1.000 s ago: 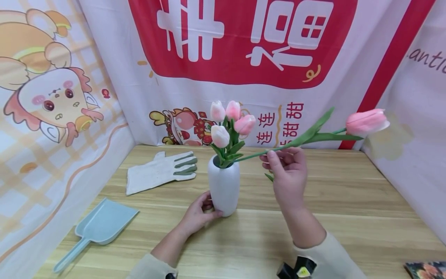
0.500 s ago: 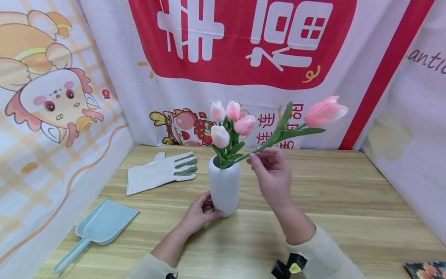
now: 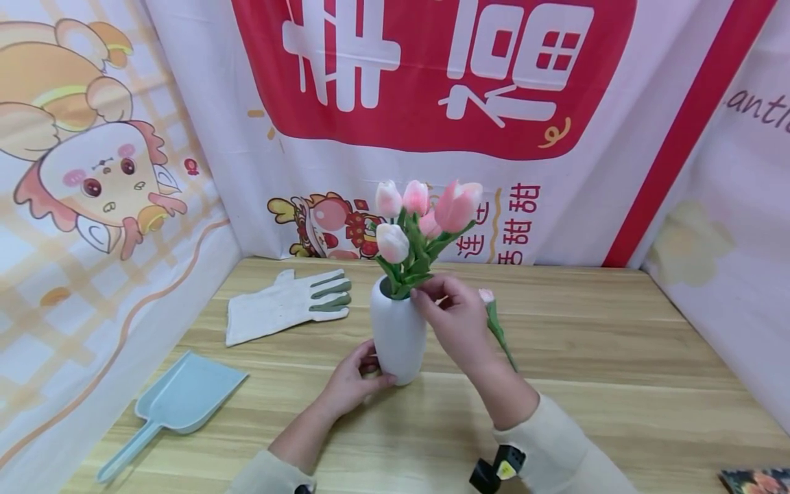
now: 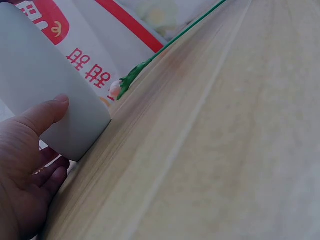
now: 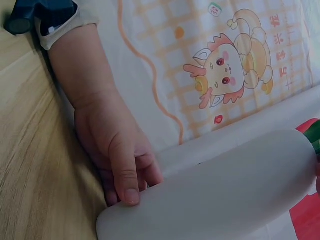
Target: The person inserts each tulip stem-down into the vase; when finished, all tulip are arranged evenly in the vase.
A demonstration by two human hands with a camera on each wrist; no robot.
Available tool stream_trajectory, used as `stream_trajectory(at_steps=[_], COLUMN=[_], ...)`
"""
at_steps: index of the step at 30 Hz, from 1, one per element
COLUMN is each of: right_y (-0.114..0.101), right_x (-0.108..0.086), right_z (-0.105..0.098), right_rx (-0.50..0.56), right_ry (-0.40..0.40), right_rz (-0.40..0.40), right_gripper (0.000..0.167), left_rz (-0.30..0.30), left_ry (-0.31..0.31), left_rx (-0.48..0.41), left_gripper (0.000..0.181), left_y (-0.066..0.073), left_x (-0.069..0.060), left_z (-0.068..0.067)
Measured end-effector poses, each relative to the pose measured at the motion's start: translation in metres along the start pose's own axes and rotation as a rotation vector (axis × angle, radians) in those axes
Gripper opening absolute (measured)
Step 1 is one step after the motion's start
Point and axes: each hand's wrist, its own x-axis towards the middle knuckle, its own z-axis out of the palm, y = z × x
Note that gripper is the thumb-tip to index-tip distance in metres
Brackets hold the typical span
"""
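Observation:
A white vase [image 3: 399,336] stands upright on the table, with several pink and white tulips [image 3: 392,243] in its mouth. My left hand [image 3: 353,381] holds the vase low down, its thumb in front; the left wrist view shows that thumb [image 4: 52,112] against the wall. At the vase's rim my right hand [image 3: 455,317] pinches the stem of a larger pink tulip [image 3: 458,206], whose bloom leans right of the others. The pinched part of the stem is mostly hidden by the fingers. Behind the right wrist another tulip [image 3: 496,322] lies on the table.
A white and grey-green work glove [image 3: 286,304] lies at the back left of the wooden table [image 3: 592,357]. Nearer on the left is a light blue dustpan [image 3: 188,391]. A dark flowered item [image 3: 758,480] shows at the front right corner. Printed cloths hang around the table.
My right hand has brought the pink tulip left and down, turning it from nearly level to upright, its stem now in the vase. The tulip on the table has come into view. My left hand stays put.

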Motion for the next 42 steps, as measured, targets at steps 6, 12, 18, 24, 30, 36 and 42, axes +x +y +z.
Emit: stream_trajectory(at_steps=[6, 12, 18, 24, 30, 36, 42], right_y=[-0.002, -0.004, -0.003, 0.003, 0.005, 0.014, 0.045], right_x=[-0.003, -0.005, -0.004, -0.004, -0.006, -0.008, -0.011], right_z=[-0.001, -0.001, 0.0, 0.002, 0.001, -0.013, -0.04], right_rx=[-0.002, 0.065, 0.023, 0.005, -0.019, -0.007, -0.047], right_ry=[-0.033, 0.036, 0.025, -0.022, -0.035, 0.001, 0.011], right_rz=[0.034, 0.039, -0.025, -0.057, -0.026, 0.044, 0.177], right_gripper=[0.013, 0.017, 0.015, 0.012, 0.011, 0.022, 0.03], left_rz=[-0.007, 0.005, 0.015, 0.008, 0.012, 0.016, 0.029], left_ry=[-0.001, -0.007, -0.007, -0.011, -0.009, -0.007, -0.003], left_rx=[0.014, 0.037, 0.039, 0.015, 0.021, 0.014, 0.006], left_gripper=[0.071, 0.072, 0.073, 0.075, 0.073, 0.072, 0.071], left_y=[0.003, 0.001, -0.003, -0.005, -0.005, -0.002, -0.001], left_x=[-0.001, -0.001, -0.001, -0.001, -0.002, -0.002, -0.001], left_z=[0.0, 0.0, 0.0, 0.001, 0.001, 0.001, 0.0])
